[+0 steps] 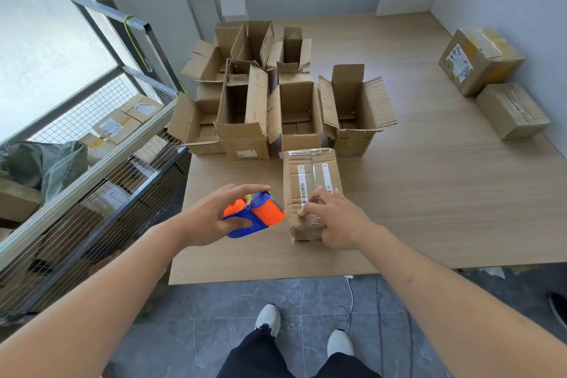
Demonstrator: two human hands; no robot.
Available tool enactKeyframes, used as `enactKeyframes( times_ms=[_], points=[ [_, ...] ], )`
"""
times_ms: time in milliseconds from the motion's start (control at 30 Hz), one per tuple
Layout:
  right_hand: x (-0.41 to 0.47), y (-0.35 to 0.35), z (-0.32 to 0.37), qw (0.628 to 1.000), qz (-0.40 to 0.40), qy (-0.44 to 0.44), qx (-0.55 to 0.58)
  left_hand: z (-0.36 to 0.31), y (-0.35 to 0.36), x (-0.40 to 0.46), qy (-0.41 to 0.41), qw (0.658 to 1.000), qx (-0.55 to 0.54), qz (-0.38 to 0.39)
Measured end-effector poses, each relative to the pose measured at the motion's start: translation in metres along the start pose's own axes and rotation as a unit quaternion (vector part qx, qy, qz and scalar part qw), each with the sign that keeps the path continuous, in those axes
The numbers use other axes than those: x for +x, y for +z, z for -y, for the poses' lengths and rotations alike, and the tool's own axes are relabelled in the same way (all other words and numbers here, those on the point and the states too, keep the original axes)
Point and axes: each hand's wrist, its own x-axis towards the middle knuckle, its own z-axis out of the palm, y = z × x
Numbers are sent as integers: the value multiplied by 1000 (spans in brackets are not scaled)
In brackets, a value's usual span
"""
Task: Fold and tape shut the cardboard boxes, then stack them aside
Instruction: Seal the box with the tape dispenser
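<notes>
my left hand [211, 218] grips the orange-blue tape dispenser [253, 214] just left of the closed box [310, 190]. right hand [334, 221], fingers spread, presses the box's near end; flaps folded, labels on top.

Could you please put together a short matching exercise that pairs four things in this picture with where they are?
Things:
1. orange and blue plastic tape dispenser
2. closed brown cardboard box with white barcode labels
3. two sealed brown cardboard boxes
4. pair of white shoes

Places:
A. far right of the wooden table, by the wall
B. on the grey tiled floor
C. in the left hand
D. under the right hand

Pairs: 1-C, 2-D, 3-A, 4-B
</notes>
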Motion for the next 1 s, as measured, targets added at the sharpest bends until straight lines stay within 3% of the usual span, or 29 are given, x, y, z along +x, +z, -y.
enactKeyframes(
  times_ms=[67,133,200,400,533,767,1000],
  points=[
    [0,-11,1,990,-28,-5,141,-2,3,-1,2,1000,-6,2],
    [-2,-22,9,948,-35,-6,317,-4,5,-1,10,1000,-11,6],
    [-2,-30,21,917,-32,-24,397,-8,6,1,21,1000,-19,14],
    [1,-33,31,884,-81,-39,458,-24,9,5,41,998,-36,27],
    [-7,-34,25,875,-68,-56,477,-28,12,6,42,998,-25,31],
    [-14,-30,12,885,-52,-56,460,-29,22,6,35,998,10,51],
    [-17,-20,7,910,-134,-11,393,-36,30,12,27,994,82,63]
  ],
)
